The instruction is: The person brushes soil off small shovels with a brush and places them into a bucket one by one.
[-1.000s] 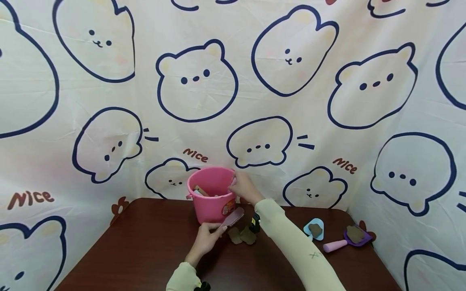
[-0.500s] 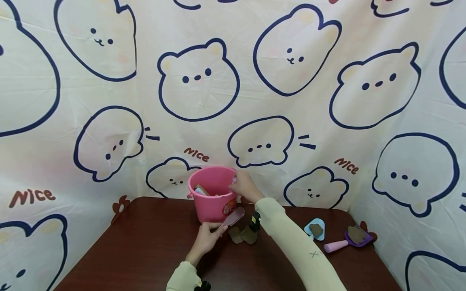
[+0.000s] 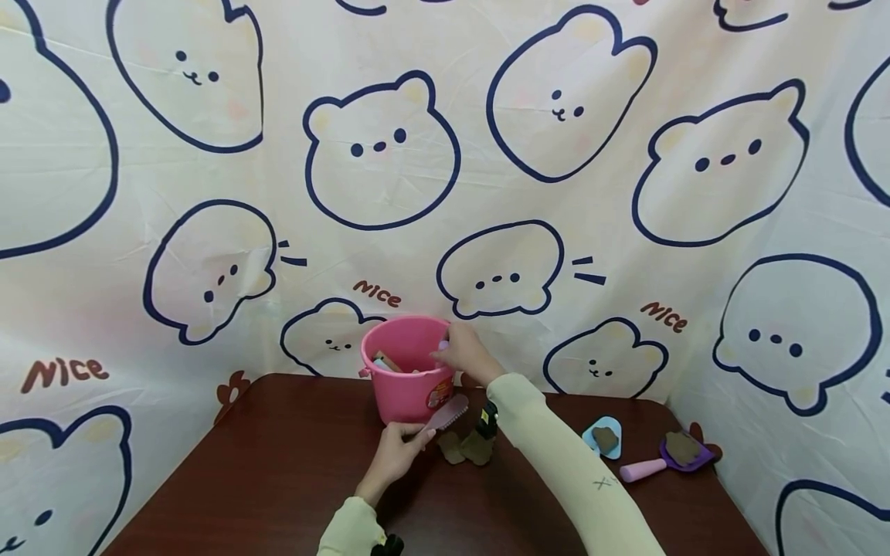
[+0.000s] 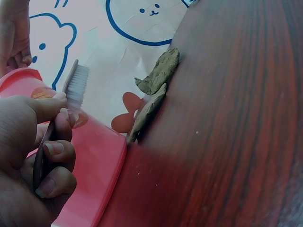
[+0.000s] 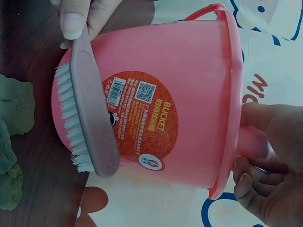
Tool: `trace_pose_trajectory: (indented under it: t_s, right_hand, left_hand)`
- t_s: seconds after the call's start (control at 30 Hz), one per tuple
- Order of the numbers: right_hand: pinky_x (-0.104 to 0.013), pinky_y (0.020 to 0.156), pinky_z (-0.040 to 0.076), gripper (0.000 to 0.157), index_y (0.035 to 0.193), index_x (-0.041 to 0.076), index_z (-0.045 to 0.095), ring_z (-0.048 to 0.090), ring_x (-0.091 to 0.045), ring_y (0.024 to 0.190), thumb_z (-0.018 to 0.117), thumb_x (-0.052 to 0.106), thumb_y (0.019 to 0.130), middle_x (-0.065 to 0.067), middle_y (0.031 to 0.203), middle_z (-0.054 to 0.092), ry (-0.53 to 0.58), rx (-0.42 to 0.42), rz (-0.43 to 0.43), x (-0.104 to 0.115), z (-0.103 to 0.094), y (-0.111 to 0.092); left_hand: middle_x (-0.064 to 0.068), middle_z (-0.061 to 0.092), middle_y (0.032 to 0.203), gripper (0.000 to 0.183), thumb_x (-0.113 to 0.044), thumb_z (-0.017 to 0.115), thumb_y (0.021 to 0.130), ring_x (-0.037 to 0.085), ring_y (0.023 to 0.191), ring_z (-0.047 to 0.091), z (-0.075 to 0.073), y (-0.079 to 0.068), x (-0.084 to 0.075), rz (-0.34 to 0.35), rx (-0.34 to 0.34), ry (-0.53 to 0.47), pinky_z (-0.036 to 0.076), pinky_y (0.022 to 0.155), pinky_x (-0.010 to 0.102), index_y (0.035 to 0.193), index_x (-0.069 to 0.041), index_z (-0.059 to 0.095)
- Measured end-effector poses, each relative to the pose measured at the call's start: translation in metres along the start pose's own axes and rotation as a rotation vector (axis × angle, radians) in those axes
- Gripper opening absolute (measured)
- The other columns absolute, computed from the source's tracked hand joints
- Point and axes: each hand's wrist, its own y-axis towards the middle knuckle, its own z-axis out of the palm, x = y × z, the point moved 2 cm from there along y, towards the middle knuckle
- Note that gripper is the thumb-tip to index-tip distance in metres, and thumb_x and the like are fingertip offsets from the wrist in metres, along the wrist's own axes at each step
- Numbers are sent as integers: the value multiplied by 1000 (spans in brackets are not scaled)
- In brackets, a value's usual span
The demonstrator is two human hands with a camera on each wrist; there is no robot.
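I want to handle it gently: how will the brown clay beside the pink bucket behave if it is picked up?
The brown clay looks soft: its flattened lumps have uneven edges, so it would probably bend or sag. Lying flat on the table, it seems unlikely to roll.

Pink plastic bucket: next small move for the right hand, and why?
Probably lower the small pink piece into the pink plastic bucket and let go: the right hand pinches it at the rim, while the left hand holds the grey brush beside the bucket.
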Motion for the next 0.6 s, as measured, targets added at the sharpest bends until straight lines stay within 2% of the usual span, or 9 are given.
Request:
trace_pose_trajectory:
  t_s: [0.07,0.17,0.3,0.43,0.6]
  right_hand:
    - [-29,62,56,19,98,6,69,62,-20,67,80,17,88,-6,79,68,-9,7,-1,1,-1,-1]
    - [-30,60,55,22,88,7,68,62,-20,67,80,26,88,-4,74,66,-10,15,-5,2,-1,-3]
    - [-31,65,56,33,97,6,66,62,-22,78,80,35,88,-5,86,67,1,0,-1,7,-7,-6]
    - [-32,68,56,42,106,3,66,62,-22,82,76,41,90,-7,93,67,-39,-35,3,12,-19,-12]
    - [-31,68,56,35,103,6,70,62,-20,79,72,40,93,-5,90,68,-70,-56,20,8,-35,-24]
  left_hand:
    - [0,55,67,22,-18,68,99,7,61,46,1,0,-1,-4,3,-1,39,59,22,96,2,77]
    - [1,57,68,21,-18,69,98,7,61,46,1,-1,-2,-5,3,-13,39,59,22,96,1,77]
    - [3,58,68,23,-19,70,98,6,60,46,2,-1,-1,3,4,-18,38,58,22,95,2,77]
    - [2,56,66,24,-20,69,98,6,59,44,3,0,0,11,5,-19,38,58,22,91,3,76]
    - [2,57,67,23,-19,70,98,6,60,45,3,-1,-1,21,-4,-17,38,59,22,90,3,76]
